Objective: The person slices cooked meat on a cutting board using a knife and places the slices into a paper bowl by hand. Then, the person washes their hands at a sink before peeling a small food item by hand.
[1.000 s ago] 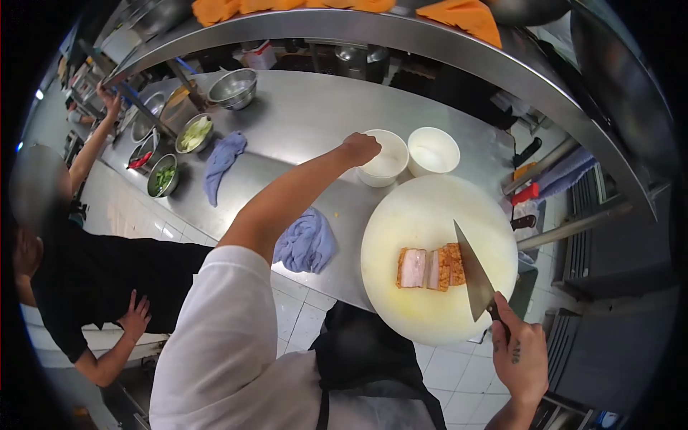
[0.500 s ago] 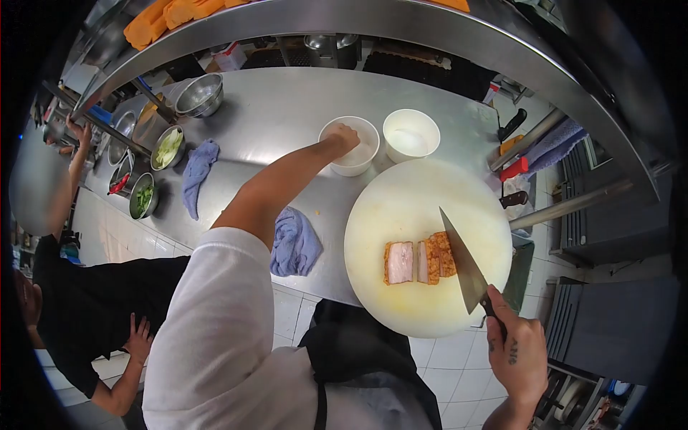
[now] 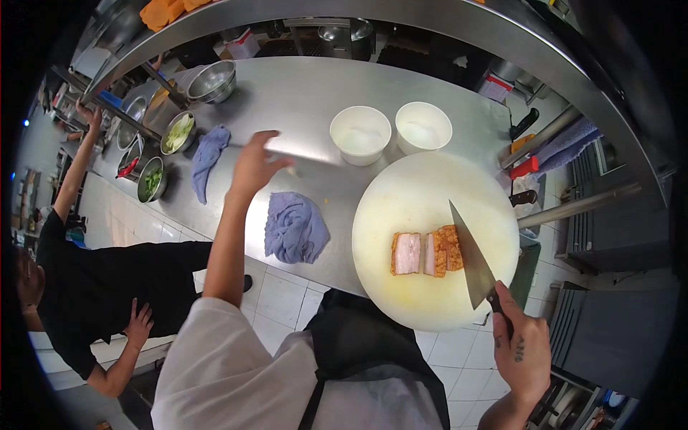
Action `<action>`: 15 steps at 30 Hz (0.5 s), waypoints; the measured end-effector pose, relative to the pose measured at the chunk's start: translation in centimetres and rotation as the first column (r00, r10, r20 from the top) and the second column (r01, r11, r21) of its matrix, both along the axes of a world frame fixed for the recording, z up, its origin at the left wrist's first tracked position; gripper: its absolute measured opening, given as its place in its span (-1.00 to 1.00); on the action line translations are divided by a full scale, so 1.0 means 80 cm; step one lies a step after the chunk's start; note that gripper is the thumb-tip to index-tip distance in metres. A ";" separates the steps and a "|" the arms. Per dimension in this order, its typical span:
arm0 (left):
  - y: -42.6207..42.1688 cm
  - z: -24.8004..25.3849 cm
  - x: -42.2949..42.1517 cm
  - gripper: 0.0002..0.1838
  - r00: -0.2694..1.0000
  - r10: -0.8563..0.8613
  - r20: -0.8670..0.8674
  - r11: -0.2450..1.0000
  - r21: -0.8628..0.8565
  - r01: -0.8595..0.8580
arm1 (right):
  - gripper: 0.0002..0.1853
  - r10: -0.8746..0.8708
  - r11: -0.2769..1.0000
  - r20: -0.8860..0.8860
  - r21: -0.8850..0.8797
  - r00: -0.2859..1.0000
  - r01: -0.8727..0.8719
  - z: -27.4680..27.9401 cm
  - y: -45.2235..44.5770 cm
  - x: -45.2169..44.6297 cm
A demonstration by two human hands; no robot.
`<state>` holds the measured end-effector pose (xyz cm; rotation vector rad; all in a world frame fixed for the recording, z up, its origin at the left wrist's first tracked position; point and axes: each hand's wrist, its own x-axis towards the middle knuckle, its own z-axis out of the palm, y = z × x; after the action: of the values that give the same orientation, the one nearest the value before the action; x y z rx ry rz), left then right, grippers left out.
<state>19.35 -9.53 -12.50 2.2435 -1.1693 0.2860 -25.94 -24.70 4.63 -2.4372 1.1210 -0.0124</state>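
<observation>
My right hand (image 3: 522,347) grips a kitchen knife (image 3: 471,261) by its dark handle, its wide blade slanting over the round white cutting board (image 3: 387,193). Just left of the blade lies crispy pork belly with a browned crust: a pale cut piece (image 3: 407,254) and a crusted chunk (image 3: 444,251) beside it. Over the steel table, above a crumpled blue cloth (image 3: 295,228), my left hand (image 3: 256,163) is open, thumb and fingers apart. A small, blurred pale bit shows near its thumb; I cannot make out what it is. Two white tubs (image 3: 360,136) (image 3: 423,129) with white contents stand behind the board.
A second blue cloth (image 3: 208,161) lies further left, near metal bowls of cut greens (image 3: 152,180) and pale vegetable (image 3: 178,133). A steel shelf (image 3: 344,8) crosses overhead. Another person in black (image 3: 129,287) stands at left. Knife handles (image 3: 525,123) stick up at the table's right edge.
My left hand has come out of the left white tub and swung left over the table, its fingers spreading. My right hand still holds the knife over the board. The view has shifted slightly.
</observation>
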 end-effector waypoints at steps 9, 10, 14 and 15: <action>-0.072 0.051 -0.288 -0.80 0.807 -0.522 -0.275 0.843 -0.312 0.439 | -0.57 0.046 0.998 -0.054 -0.047 0.998 -0.048 0.004 0.003 -0.002; -0.091 0.048 -0.299 -0.80 0.786 -0.548 -0.287 0.827 -0.326 0.458 | -0.57 0.016 0.998 -0.072 -0.052 0.997 -0.020 0.005 0.003 -0.001; -0.143 0.027 -0.311 -0.72 0.719 -0.634 -0.285 0.770 -0.152 0.619 | -0.58 0.016 1.000 -0.030 -0.015 0.999 -0.016 0.007 0.002 0.003; -0.150 0.019 -0.312 -0.71 0.736 -0.620 -0.272 0.780 -0.114 0.615 | -0.58 0.026 1.000 -0.032 -0.012 0.999 -0.026 0.007 0.000 0.002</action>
<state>-5.58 -21.56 -10.95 1.6665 -1.6428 -0.3036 -25.76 -24.68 5.18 -2.4705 1.1057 0.0279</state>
